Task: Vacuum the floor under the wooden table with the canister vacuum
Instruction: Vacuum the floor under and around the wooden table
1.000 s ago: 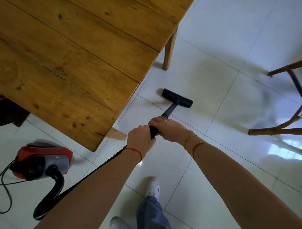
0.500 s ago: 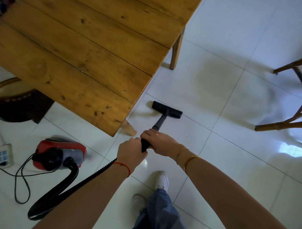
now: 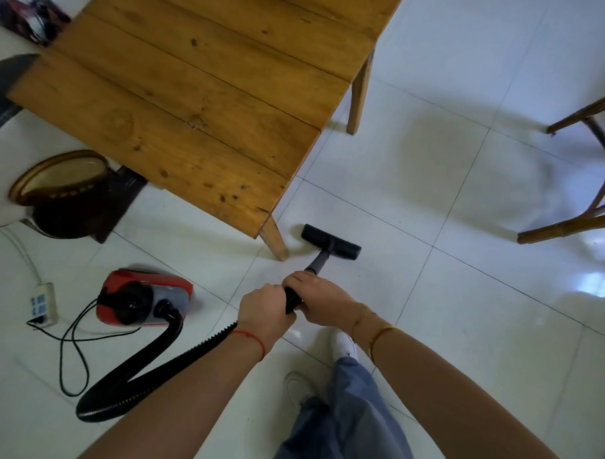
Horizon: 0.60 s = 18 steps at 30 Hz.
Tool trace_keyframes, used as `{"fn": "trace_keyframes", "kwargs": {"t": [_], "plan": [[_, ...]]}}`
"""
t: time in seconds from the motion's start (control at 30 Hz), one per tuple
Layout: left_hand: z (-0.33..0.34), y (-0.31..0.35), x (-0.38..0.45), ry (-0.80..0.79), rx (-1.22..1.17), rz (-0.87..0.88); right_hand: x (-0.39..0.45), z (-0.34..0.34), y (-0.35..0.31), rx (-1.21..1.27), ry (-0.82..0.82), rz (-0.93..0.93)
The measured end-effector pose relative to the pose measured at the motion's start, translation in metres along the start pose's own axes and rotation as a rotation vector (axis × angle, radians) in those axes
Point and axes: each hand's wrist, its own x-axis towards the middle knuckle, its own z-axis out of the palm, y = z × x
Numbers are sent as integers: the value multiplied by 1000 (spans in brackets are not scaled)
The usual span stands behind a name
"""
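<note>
The black wand (image 3: 319,260) of the canister vacuum is gripped by both hands near the middle of the view. The left hand (image 3: 262,312) is curled round the rear end of the grip, where the ribbed black hose (image 3: 159,372) joins; a red thread is worn at that wrist. The right hand (image 3: 317,300) is wrapped round the grip just ahead of the left, at about 1 o'clock from it, and thin gold bangles are seen on that wrist. The two hands are touching or nearly so.

From the hands the wand is angled toward 1 o'clock down to the flat black floor head (image 3: 331,242), which is laid on the white tiled floor (image 3: 433,185) just beside the near leg (image 3: 275,242) of the wooden table (image 3: 202,98), at the leg's 3 o'clock. The head lies outside the tabletop's edge, not beneath it.

The red and grey canister (image 3: 144,302) is set on the floor at 9 o'clock from the hands. Its hose is looped downward toward 7 o'clock and back up to the left hand. A thin black cord (image 3: 67,358) is trailed from the canister to a power strip (image 3: 44,304) at the far left.

A round wooden-rimmed object (image 3: 61,181) is seen at 10 o'clock beside the table, and part of a wooden chair (image 3: 588,163) at 3 o'clock. White shoes and blue trousers are visible at 6 o'clock.
</note>
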Motion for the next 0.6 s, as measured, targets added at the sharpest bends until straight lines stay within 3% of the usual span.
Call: {"fn": "trace_keyframes", "kwargs": {"t": [0.27, 0.6], "plan": [[-9, 15, 25, 32, -40, -29, 11, -23, 24, -27, -4, -24], [-62, 80, 132, 134, -191, -96, 62, -122, 126, -94, -47, -59]]}}
